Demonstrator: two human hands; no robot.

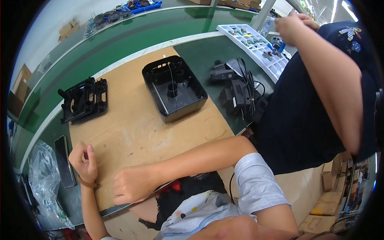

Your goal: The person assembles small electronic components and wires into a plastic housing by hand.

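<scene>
My left hand (84, 160), with a brown band at the wrist, is raised over the left edge of a brown cardboard sheet (192, 138). Its fingers are curled in, the thumb sticks up, and nothing shows in it. Closed into a fist, my right hand (134, 184) is at the sheet's near edge; its palm side is hidden. Beyond both hands, apart from them, a black open plastic housing (186, 108) lies hollow side up, with a round post and a thin pale wire inside. A black molded plastic frame (86, 100) lies at the sheet's far left.
A phone (64, 160) and a clear plastic bag (44, 180) lie left of my left hand. Black power adapters with coiled cables (240, 92) sit right of the housing. Behind them is a white compartment tray (256, 46) of small parts. A co-worker (304, 104) stands close on the right.
</scene>
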